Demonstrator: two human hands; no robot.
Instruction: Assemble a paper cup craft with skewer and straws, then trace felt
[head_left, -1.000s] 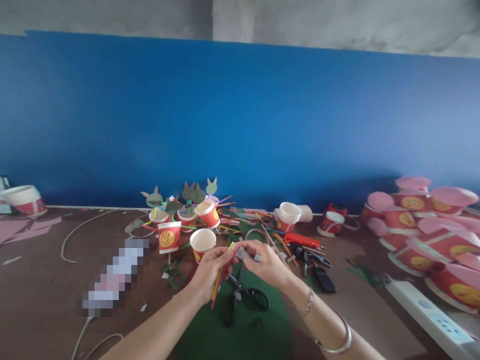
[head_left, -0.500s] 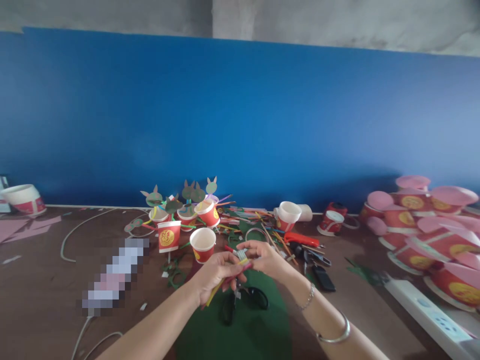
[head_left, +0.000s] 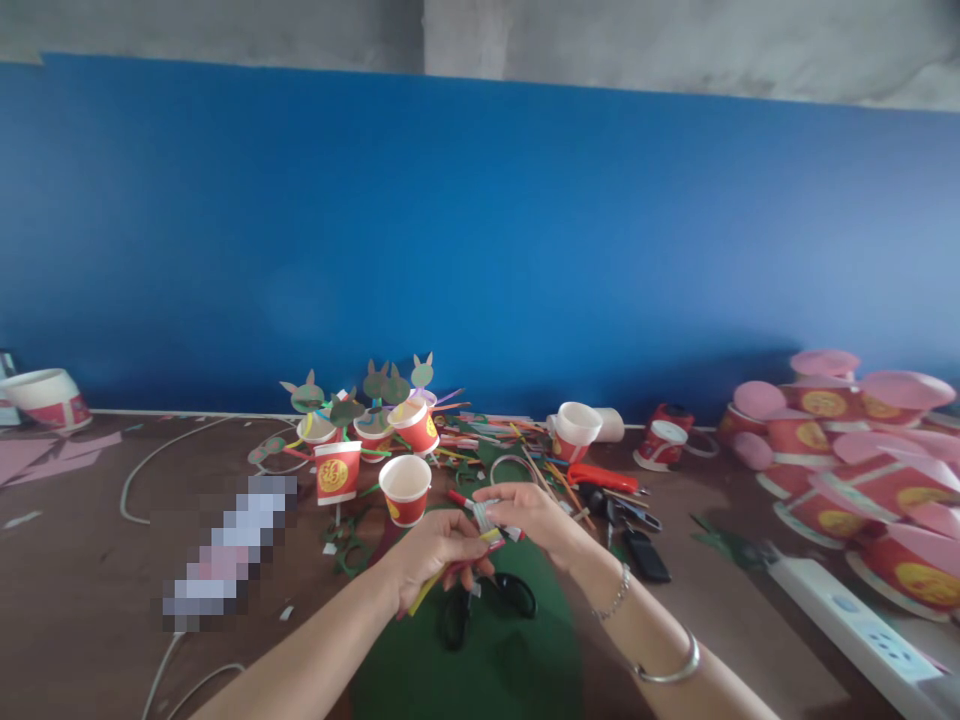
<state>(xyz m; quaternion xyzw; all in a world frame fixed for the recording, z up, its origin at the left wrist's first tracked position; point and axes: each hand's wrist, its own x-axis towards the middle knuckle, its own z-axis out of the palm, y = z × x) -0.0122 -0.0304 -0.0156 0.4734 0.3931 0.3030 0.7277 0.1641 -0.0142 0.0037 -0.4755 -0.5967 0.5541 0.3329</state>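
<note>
My left hand (head_left: 439, 550) is closed round a few thin yellow and pink strips (head_left: 427, 588), which slant down to the left. My right hand (head_left: 525, 515) is beside it with fingers curled over a small pale, ridged piece (head_left: 485, 515). What that piece is I cannot make out. Bits of something red and dark show beneath the right palm. Under the hands, black-handled scissors (head_left: 516, 596) lie on a green sheet (head_left: 480, 670). A red and white paper cup (head_left: 406, 488) stands just beyond my left hand.
Cups with rabbit-shaped heads (head_left: 307, 392) and coloured strips stand behind. Sticks (head_left: 499, 430) lie scattered at the back. Right of my hands are a red cutter (head_left: 604, 479) and keys with a black fob (head_left: 646, 556). Pink-topped cups (head_left: 840, 480) and a power strip (head_left: 855, 625) are farther right.
My right hand's fingers have moved slightly off the strip ends, exposing the yellow tip. The left hand still grips the strips in nearly the same place.
</note>
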